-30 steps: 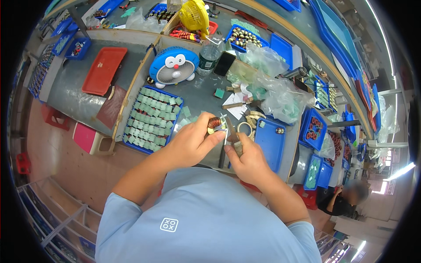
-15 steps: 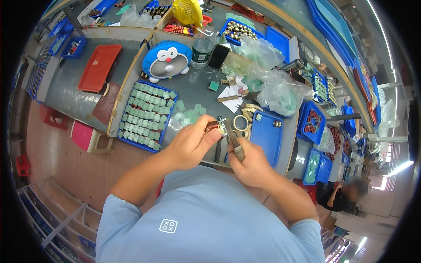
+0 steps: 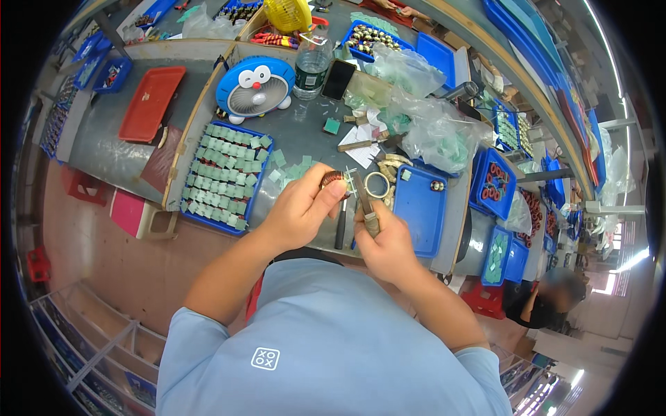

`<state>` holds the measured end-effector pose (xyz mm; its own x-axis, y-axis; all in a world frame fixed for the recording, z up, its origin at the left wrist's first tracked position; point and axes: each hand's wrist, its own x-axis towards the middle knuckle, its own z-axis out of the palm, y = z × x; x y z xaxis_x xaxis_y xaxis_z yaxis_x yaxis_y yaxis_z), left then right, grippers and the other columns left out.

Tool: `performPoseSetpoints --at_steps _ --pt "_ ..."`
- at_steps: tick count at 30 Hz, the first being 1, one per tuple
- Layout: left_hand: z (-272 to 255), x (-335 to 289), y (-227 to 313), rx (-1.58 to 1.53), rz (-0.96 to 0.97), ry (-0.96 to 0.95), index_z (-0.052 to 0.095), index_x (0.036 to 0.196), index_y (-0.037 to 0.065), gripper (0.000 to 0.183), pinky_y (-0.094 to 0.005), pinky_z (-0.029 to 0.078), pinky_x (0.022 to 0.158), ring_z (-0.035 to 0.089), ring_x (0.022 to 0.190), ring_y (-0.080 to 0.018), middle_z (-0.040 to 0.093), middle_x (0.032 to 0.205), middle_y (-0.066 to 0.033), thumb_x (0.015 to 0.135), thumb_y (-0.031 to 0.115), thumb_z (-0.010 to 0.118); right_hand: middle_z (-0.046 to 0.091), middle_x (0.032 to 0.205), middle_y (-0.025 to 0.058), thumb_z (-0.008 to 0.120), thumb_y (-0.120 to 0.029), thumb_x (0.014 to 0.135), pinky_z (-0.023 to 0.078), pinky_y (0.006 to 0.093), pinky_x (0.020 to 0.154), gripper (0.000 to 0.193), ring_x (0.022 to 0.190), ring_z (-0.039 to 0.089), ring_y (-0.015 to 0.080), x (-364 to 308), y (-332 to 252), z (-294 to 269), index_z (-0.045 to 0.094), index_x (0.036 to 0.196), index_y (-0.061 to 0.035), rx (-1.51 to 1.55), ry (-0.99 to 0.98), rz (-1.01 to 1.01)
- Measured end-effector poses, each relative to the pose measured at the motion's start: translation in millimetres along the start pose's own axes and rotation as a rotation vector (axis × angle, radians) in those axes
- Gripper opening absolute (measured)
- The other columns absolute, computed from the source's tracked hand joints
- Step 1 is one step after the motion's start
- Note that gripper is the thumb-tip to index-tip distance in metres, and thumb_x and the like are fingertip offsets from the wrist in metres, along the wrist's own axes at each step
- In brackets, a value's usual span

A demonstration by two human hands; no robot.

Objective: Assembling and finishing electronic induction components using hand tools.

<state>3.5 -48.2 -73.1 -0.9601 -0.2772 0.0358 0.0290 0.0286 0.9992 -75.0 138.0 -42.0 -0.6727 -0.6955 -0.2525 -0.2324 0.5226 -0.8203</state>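
Note:
Pinched in my left hand [image 3: 302, 208] is a copper-wound ring coil [image 3: 331, 178], its pale wire leads sticking out to the right. My right hand [image 3: 390, 244] grips a flat metal blade [image 3: 361, 192] by its wrapped, worn handle. The blade points away from me, close beside the leads; whether it touches them I cannot tell. A pale ring [image 3: 388, 186] lies just right of the blade. To the left, a blue tray [image 3: 242, 229] carries rows of coils topped with green square boards. Loose green squares [image 3: 295, 172] are scattered between this tray and my left hand.
Right of my hands is a blue tray [image 3: 423, 225] with a few small parts. Farther back are a blue fan [image 3: 232, 104], a water bottle [image 3: 310, 73], a phone [image 3: 338, 79] and plastic bags [image 3: 444, 139]. Another person's hands [image 3: 399, 10] show at the far edge.
The view has shifted slightly. Both hands remain close together with coil and blade, and the blade stands a little more upright. Another person's hands have come into view at the far edge.

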Motion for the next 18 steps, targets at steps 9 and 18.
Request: performPoseSetpoints --at_steps 9,18 --pt "1.3 0.3 7.8 0.129 -0.021 0.072 0.056 0.104 0.002 0.034 -0.0345 0.046 0.059 0.06 0.062 -0.0202 0.06 0.069 -0.0084 0.109 0.035 0.05 0.066 0.097 0.0283 0.064 -0.014 0.092 0.053 0.0484 0.084 0.028 0.094 0.066 0.0466 7.9 -17.8 -9.6 0.057 0.114 0.0021 -0.084 -0.061 -0.049" --pt "-7.1 1.3 -7.6 0.024 -0.093 0.088 0.056 0.107 0.002 0.034 -0.0347 0.046 0.063 0.057 0.064 -0.017 0.06 0.072 -0.0071 0.111 0.034 0.045 0.067 0.093 0.0282 0.067 -0.017 0.092 0.052 0.0523 0.079 0.028 0.092 0.066 0.048 32.7 -1.5 -2.3 0.059 0.111 0.0022 -0.282 0.036 -0.076"
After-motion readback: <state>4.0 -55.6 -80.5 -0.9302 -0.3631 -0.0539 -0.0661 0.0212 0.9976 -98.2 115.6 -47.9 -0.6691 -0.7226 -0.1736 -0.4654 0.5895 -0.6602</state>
